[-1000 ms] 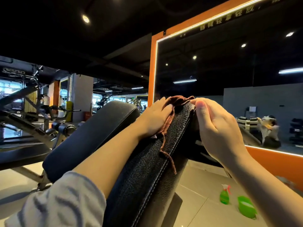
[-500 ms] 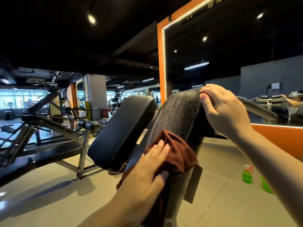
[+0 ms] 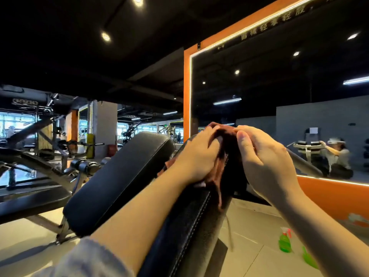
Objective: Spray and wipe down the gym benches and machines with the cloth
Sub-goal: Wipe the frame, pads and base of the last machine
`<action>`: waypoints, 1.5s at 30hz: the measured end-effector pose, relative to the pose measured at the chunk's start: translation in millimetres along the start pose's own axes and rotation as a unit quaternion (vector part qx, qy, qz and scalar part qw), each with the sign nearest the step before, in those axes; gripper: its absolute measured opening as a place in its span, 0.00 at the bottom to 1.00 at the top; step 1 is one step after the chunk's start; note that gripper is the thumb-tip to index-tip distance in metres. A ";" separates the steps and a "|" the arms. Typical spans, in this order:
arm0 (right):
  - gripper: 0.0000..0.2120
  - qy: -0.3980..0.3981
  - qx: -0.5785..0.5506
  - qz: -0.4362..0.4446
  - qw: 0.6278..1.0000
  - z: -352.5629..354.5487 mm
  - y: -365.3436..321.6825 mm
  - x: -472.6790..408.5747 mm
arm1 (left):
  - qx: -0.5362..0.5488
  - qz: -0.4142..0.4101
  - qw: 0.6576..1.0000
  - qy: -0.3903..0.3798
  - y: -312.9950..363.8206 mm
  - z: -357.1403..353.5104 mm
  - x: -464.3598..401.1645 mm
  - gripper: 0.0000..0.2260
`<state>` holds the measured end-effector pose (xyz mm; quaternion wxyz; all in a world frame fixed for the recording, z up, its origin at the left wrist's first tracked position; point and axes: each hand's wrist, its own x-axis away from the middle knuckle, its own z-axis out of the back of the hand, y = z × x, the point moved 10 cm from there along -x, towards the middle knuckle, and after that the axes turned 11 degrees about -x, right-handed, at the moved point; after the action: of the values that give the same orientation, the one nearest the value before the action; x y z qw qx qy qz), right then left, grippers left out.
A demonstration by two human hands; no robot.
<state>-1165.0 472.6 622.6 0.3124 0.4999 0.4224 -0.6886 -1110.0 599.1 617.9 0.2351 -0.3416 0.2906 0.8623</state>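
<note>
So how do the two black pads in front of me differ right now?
The near pad has both hands and the brown cloth at its top end; the far pad is bare and untouched. The near pad shows a stitched seam along its edge, while the far pad looks smooth. Both are black, padded and tilted upward.

Orange-framed mirror (image 3: pixel 279 108), tiled floor (image 3: pixel 255 254), dark ceiling (image 3: pixel 79 47).

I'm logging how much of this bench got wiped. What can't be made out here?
- Head view: bench pad top hidden by brown cloth and both hands.
- Right hand fingertips hidden behind the pad.
- Green spray bottle blurred.
- Green object too blurred to identify.
</note>
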 end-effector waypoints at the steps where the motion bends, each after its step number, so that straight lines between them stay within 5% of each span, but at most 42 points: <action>1: 0.18 0.000 -0.008 0.000 1.000 0.2 1.0 -0.5 | -0.005 0.009 1.000 0.006 -6.3 -1.6 -14.4 0.16; 9: 0.19 0.005 0.005 -0.007 1.000 3.7 -1.0 -0.2 | -0.007 -0.004 1.000 -0.024 -1.0 -2.8 2.4 0.26; 14: 0.18 -0.001 0.021 -0.010 1.000 3.0 -4.2 1.9 | -0.090 0.039 0.993 -0.065 5.0 2.5 74.3 0.26; 21: 0.17 -0.001 0.031 -0.006 1.000 4.6 -14.1 7.5 | -0.107 -0.005 0.994 -0.028 10.2 20.2 187.2 0.23; 27: 0.17 -0.001 0.051 -0.008 0.999 2.8 -12.6 7.0 | 0.123 0.014 0.992 0.036 32.2 63.4 186.9 0.10; 30: 0.17 -0.003 0.056 -0.004 0.998 2.4 -14.2 6.0 | 0.142 0.049 0.985 0.084 33.8 80.5 155.6 0.13; 33: 0.17 -0.005 0.066 0.000 0.998 2.7 -14.7 6.2 | 0.057 0.153 0.982 0.095 -6.1 77.2 127.1 0.04; 37: 0.16 -0.011 0.076 0.010 0.997 0.5 -14.7 4.5 | -0.167 0.202 0.964 0.034 -52.0 66.3 122.4 0.24; 39: 0.17 -0.010 0.074 0.011 0.997 0.7 -13.8 3.8 | -0.190 0.176 0.960 0.106 -44.1 80.3 131.7 0.25; 42: 0.17 -0.007 0.073 0.007 0.997 1.4 -10.1 2.2 | -0.245 0.032 0.947 0.206 -0.1 92.5 145.2 0.10; 45: 0.17 -0.007 0.084 0.004 0.996 0.5 -7.6 0.6 | -0.206 -0.036 0.966 0.152 18.8 72.3 142.5 0.05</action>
<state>-1171.9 475.5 624.2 0.2748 0.5210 0.3591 -0.7239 -1247.5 662.9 564.1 0.1440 -0.5204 0.1269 0.8321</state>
